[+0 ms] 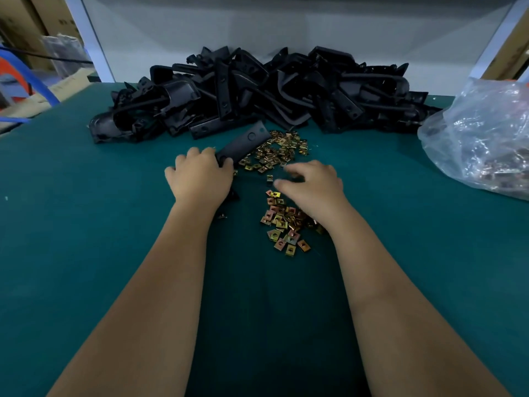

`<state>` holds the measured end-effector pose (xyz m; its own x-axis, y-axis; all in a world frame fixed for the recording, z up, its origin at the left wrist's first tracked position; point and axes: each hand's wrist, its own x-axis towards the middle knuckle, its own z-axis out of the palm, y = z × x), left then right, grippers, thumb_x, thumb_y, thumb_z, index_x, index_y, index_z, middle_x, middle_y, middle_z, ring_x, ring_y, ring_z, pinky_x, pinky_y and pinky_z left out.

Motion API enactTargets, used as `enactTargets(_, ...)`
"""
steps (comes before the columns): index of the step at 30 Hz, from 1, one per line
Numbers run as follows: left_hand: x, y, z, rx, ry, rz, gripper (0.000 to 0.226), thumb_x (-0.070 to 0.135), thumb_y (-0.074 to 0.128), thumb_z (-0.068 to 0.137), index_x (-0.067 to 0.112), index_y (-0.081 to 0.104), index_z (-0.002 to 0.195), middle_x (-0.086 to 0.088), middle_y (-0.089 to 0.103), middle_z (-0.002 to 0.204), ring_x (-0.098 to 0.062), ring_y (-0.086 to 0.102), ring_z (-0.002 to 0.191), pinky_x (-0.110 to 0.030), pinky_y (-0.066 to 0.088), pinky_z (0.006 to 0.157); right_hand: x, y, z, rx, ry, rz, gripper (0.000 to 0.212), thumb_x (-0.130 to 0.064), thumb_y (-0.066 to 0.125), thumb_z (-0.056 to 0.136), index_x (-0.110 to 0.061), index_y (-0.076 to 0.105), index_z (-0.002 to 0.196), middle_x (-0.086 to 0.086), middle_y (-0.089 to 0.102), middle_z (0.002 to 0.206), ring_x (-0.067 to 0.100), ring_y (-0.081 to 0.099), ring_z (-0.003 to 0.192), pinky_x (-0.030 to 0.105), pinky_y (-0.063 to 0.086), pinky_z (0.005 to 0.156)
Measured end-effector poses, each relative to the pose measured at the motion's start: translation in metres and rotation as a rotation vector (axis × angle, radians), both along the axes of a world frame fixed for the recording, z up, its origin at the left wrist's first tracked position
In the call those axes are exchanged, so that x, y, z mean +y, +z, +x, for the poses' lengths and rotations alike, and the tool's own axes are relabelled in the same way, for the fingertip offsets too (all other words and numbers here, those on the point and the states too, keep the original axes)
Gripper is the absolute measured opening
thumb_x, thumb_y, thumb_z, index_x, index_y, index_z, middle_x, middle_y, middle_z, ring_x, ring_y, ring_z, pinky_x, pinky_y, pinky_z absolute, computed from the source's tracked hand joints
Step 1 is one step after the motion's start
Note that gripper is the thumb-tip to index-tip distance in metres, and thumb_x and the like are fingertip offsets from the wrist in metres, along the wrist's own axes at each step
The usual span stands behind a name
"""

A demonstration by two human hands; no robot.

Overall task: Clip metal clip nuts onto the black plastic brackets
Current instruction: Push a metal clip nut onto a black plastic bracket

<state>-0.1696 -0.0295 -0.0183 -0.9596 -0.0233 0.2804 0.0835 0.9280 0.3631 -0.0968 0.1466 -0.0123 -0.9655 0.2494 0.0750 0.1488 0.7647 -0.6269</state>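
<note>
Head view, down (and forward).

Small factory or assembly workshop, bench station. Green work mat [86, 224] covers bench. Bulk heap of identical black plastic brackets [257, 90] along back edge against white panel [257, 27]. Loose metal clip nuts [282, 222] scattered in two patches on mat. Clear plastic bag [481, 138] at right, contents blurred. Cardboard cartons [31, 24] stacked at far left, beyond bench. White upright frame post [94, 41] at left corner.
</note>
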Motion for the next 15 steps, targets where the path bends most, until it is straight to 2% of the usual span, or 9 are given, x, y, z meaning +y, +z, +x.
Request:
enactTargets(2, -0.001, 0.001, 0.000, 0.027, -0.019, 0.080, 0.044, 0.044, 0.047, 0.100, 0.013, 0.058, 0.130, -0.016, 0.059, 0.125, -0.039, 0.049, 0.118, -0.044, 0.038, 0.094, -0.004, -0.001, 0.001, -0.002, 0.027, 0.202, 0.047, -0.056, 0.059, 0.087, -0.034, 0.061, 0.129, -0.004, 0.049, 0.129, 0.024, 0.034, 0.127, 0.037, 0.025, 0.096)
enactTargets(3, -0.002, 0.002, 0.000, 0.045, -0.018, 0.176, 0.041, 0.043, 0.049, 0.100, 0.013, 0.059, 0.126, -0.014, 0.060, 0.121, -0.037, 0.052, 0.112, -0.042, 0.040, 0.088, -0.007, -0.001, 0.001, 0.015, 0.033, 0.215, 0.043, -0.055, 0.060, 0.088, -0.035, 0.063, 0.126, -0.004, 0.049, 0.127, 0.024, 0.034, 0.125, 0.037, 0.024, 0.093)
enactTargets(5, -0.003, 0.005, 0.000, 0.109, -0.008, 0.466, 0.026, 0.038, 0.051, 0.100, 0.017, 0.057, 0.114, -0.005, 0.061, 0.107, -0.025, 0.056, 0.091, -0.035, 0.039, 0.072, -0.008, -0.002, 0.000, 0.054, 0.043, 0.162, 0.028, -0.049, 0.063, 0.089, -0.037, 0.069, 0.113, -0.003, 0.052, 0.121, 0.024, 0.036, 0.122, 0.036, 0.025, 0.090)
enactTargets(8, -0.001, 0.009, 0.001, 0.133, -0.041, 0.898, 0.012, 0.033, 0.050, 0.101, 0.024, 0.048, 0.094, 0.009, 0.048, 0.083, -0.007, 0.043, 0.068, -0.025, 0.035, 0.059, -0.009, -0.002, 0.001, 0.105, 0.049, 0.107, 0.010, -0.040, 0.066, 0.090, -0.034, 0.072, 0.096, -0.005, 0.058, 0.109, 0.024, 0.042, 0.116, 0.037, 0.031, 0.091)
enactTargets(11, 0.001, 0.010, 0.000, 0.008, -0.069, 1.199, 0.012, 0.031, 0.054, 0.101, 0.028, 0.050, 0.090, 0.006, 0.047, 0.080, -0.010, 0.044, 0.071, -0.024, 0.039, 0.066, -0.010, -0.003, 0.001, 0.144, 0.067, 0.074, 0.006, -0.034, 0.069, 0.089, -0.029, 0.069, 0.086, -0.007, 0.062, 0.098, 0.022, 0.047, 0.110, 0.039, 0.040, 0.093)
enactTargets(13, 0.003, 0.012, 0.000, -0.077, -0.113, 1.382, 0.008, 0.023, 0.060, 0.099, 0.023, 0.053, 0.095, 0.005, 0.058, 0.081, -0.013, 0.056, 0.077, -0.032, 0.048, 0.072, -0.010, -0.003, 0.002, 0.149, 0.075, 0.037, 0.009, -0.030, 0.070, 0.088, -0.028, 0.065, 0.081, -0.007, 0.064, 0.090, 0.021, 0.052, 0.105, 0.043, 0.045, 0.091)
enactTargets(15, 0.005, 0.013, 0.001, -0.132, -0.191, 1.572, 0.015, 0.007, 0.063, 0.096, 0.018, 0.053, 0.096, 0.002, 0.069, 0.090, -0.012, 0.068, 0.084, -0.031, 0.056, 0.078, -0.010, -0.002, 0.002, 0.159, 0.085, 0.000, 0.014, -0.028, 0.071, 0.087, -0.029, 0.061, 0.078, -0.010, 0.062, 0.081, 0.021, 0.057, 0.097, 0.045, 0.049, 0.087)
